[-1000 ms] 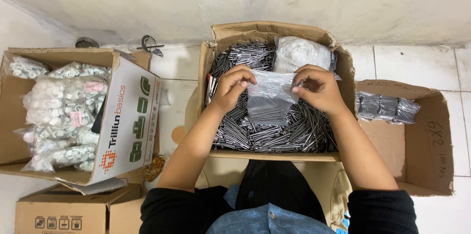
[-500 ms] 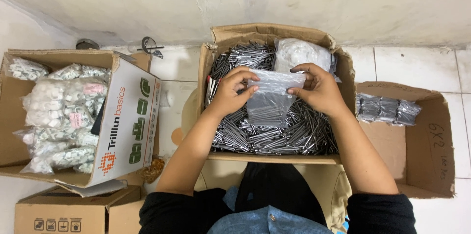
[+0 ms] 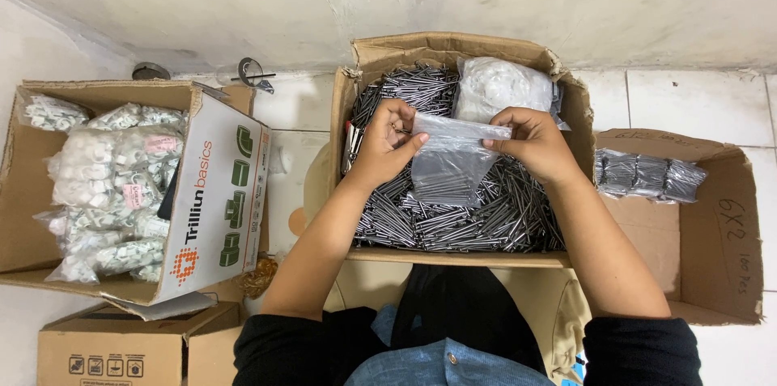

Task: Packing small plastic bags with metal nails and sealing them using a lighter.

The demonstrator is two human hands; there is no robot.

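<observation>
My left hand (image 3: 387, 142) and my right hand (image 3: 530, 142) each pinch a top corner of a small clear plastic bag (image 3: 449, 161) with grey metal nails in its lower part. The bag hangs upright over an open cardboard box (image 3: 364, 86) filled with loose grey nails (image 3: 486, 220). A bundle of clear plastic bags (image 3: 502, 86) lies in the box's far right corner, just beyond my right hand.
A cardboard box at the right (image 3: 720, 240) holds filled bags of nails (image 3: 647, 176) at its far end. At the left an open box (image 3: 218, 200) is full of bags of white parts (image 3: 105, 184). A closed carton (image 3: 121, 349) sits bottom left. A wall runs along the far side.
Both hands have lifted the bag a little and drawn its top edge taut between them. The boxes have not moved.
</observation>
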